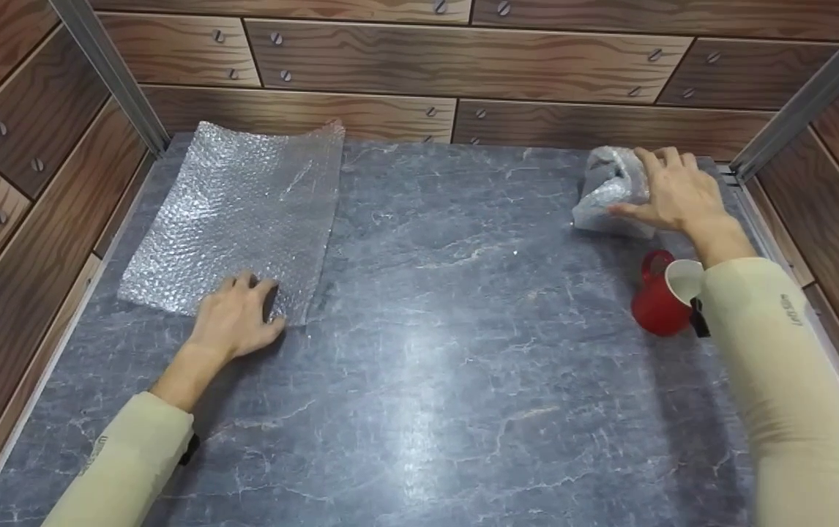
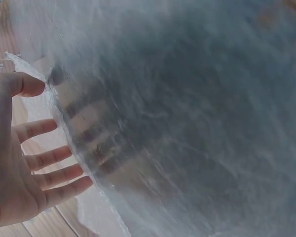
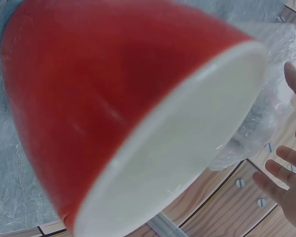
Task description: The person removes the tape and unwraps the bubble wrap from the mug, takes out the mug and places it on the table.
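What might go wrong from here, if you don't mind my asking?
The mug stands close to the right sleeve, so drawing that sleeve back could knock the mug over. The left hand is at the near edge of the bubble wrap sheet, so a careless move might drag or crease it.

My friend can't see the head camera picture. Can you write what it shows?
A person's left hand is at the near edge of a bubble wrap sheet on a grey table, and their right hand is at a small bubble wrap bundle, back right. A red mug with a white inside stands near the right sleeve.
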`<state>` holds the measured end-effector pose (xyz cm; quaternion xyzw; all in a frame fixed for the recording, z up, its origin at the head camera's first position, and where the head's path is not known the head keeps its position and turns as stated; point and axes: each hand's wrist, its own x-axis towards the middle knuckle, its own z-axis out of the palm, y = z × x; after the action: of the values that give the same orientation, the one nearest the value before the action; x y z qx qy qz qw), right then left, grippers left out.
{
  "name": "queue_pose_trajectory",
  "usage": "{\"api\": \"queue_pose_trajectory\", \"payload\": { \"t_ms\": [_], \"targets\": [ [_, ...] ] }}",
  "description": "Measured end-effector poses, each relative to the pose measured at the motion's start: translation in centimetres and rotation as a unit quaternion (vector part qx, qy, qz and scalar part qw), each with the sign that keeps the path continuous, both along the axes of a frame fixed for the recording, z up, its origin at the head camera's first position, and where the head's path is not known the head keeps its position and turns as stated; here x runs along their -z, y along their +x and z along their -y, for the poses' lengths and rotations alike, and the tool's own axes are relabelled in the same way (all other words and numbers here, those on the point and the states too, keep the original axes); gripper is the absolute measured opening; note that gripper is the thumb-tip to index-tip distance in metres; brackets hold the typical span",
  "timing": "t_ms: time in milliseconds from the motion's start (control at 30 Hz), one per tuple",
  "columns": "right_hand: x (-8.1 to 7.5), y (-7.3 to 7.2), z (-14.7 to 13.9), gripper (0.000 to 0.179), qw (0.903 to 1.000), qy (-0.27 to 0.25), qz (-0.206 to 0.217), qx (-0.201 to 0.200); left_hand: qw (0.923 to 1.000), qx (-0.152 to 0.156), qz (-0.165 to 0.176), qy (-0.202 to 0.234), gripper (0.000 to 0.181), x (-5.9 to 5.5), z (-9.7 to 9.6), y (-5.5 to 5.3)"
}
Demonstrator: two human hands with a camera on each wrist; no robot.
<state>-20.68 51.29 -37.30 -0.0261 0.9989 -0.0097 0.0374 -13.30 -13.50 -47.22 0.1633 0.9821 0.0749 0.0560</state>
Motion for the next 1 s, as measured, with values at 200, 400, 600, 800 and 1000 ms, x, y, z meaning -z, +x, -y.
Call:
{"api": "queue_pose_trajectory", "payload": {
  "t_ms": [200, 400, 600, 800, 1000],
  "targets": [
    [0.7, -0.2, -0.7, 0.113, 0.9992, -0.027, 0.026, 0.013, 1.0000, 0.000, -0.007, 0.000, 0.070, 0.0, 0.5, -0.2],
    [0.9, -0.4, -0.7, 0.113, 0.9979, -0.042, 0.043, 0.021, 1.0000, -0.006, -0.006, -0.004, 0.071, 0.1, 1.1, -0.4],
    [1.1, -0.5, -0.6, 0.116, 0.9977, -0.044, 0.047, 0.023, 0.9999, -0.011, -0.001, 0.003, 0.071, 0.4, 1.8, -0.6],
    [1.0, 0.0, -0.9, 0.113, 0.9982, -0.038, 0.042, 0.020, 0.9999, -0.015, 0.004, 0.004, 0.071, 0.4, 1.9, -0.5],
    [1.1, 0.8, -1.1, 0.106, 0.9996, -0.015, 0.023, 0.007, 0.9999, -0.015, 0.004, 0.004, 0.071, 0.1, 1.5, -0.5]
  ]
}}
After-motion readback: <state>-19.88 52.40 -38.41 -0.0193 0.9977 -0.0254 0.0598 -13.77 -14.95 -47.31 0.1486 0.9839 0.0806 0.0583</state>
